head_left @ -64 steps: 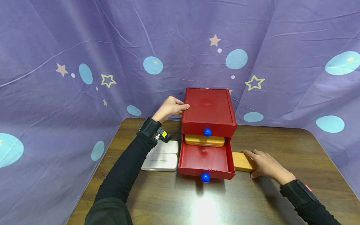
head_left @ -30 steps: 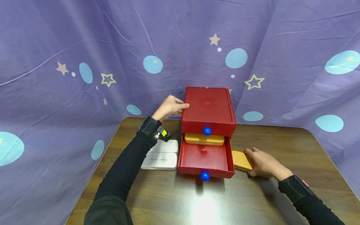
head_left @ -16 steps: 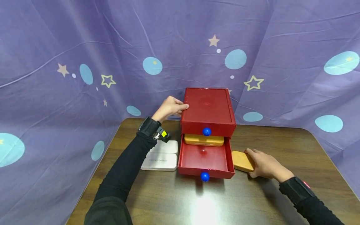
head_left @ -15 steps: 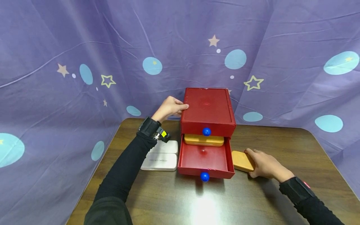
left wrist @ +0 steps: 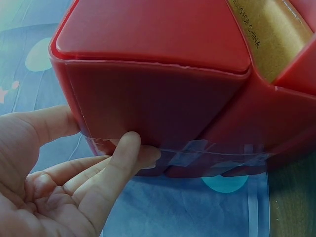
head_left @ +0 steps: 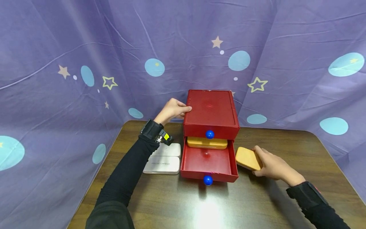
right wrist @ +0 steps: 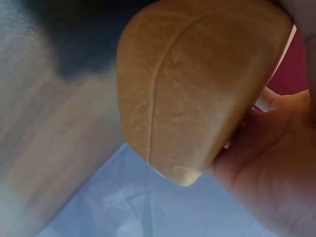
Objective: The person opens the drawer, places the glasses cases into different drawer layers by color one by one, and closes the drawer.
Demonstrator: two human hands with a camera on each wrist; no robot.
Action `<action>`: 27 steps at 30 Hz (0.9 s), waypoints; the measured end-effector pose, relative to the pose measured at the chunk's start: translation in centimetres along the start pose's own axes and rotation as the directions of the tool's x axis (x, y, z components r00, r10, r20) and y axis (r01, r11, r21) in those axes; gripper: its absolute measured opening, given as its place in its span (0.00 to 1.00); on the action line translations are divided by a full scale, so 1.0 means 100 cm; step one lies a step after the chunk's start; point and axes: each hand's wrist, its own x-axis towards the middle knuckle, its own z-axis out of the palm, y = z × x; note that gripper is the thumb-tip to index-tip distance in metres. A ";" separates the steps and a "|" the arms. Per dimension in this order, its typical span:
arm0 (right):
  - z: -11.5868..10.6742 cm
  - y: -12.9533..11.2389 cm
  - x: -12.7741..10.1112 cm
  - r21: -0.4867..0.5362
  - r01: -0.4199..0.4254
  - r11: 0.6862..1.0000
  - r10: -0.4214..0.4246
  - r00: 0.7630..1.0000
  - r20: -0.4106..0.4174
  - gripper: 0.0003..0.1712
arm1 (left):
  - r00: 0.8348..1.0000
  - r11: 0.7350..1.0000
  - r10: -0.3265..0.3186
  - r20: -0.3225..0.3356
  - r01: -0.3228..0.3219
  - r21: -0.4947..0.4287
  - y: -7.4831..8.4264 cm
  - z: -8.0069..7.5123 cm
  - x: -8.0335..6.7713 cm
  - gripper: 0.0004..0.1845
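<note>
Judging from how things lie, the loading step is in hand: a tan case (head_left: pixel 248 158) is held just off the table (head_left: pixel 257 203), tilted, beside the right wall of the open lower drawer (head_left: pixel 208 161). The next move would call for the case to be carried left over that wall, levelled, and lowered into the bare front part of the drawer, short of the second tan case (head_left: pixel 207 142) lying at its back under the upper drawer.

Nearest, the blue knob (head_left: pixel 207 180) of the open drawer is seen at its front edge. Just right of the drawer, the case is gripped by the right hand (head_left: pixel 273 166), fingers curled round its far end and thumb underneath; in the right wrist view the case (right wrist: pixel 197 89) fills the frame, with the palm pressed against its lower side. To the left of the drawer, two white cases (head_left: pixel 163 165) are laid side by side on the table, untouched.

Farther back, the red box (head_left: pixel 211 113) is steadied by the left hand (head_left: pixel 172 109): the thumb is set on its top left edge and the fingers (left wrist: pixel 118 163) are pressed, fairly straight, against its side wall, so nothing is grasped. The upper drawer, with its own blue knob (head_left: pixel 210 134), is closed. Behind everything, a purple cloth (head_left: pixel 85 57) with stars and dots is hung
</note>
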 end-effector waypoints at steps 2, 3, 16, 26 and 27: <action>-0.005 -0.003 -0.001 0.010 -0.009 1.000 0.009 1.000 -0.017 0.48 | 1.000 1.000 -0.003 0.000 0.003 -0.005 0.000 0.000 0.000 0.21; -0.008 -0.004 -0.002 0.016 -0.015 1.000 0.015 1.000 -0.022 0.49 | 1.000 1.000 -0.005 0.000 0.005 -0.005 0.001 0.000 0.000 0.21; -0.053 -0.026 -0.016 -0.020 0.022 1.000 -0.026 0.982 -0.188 0.53 | 1.000 1.000 -0.015 0.000 0.015 0.003 0.003 0.000 -0.003 0.22; -0.076 -0.049 -0.024 -0.052 0.149 0.987 -0.158 0.910 -0.384 0.51 | 1.000 1.000 -0.017 0.002 0.017 0.003 0.002 -0.001 -0.002 0.22; -0.079 -0.052 -0.024 -0.045 0.158 0.986 -0.163 0.907 -0.388 0.51 | 1.000 1.000 -0.017 0.002 0.017 0.003 0.001 -0.001 -0.002 0.22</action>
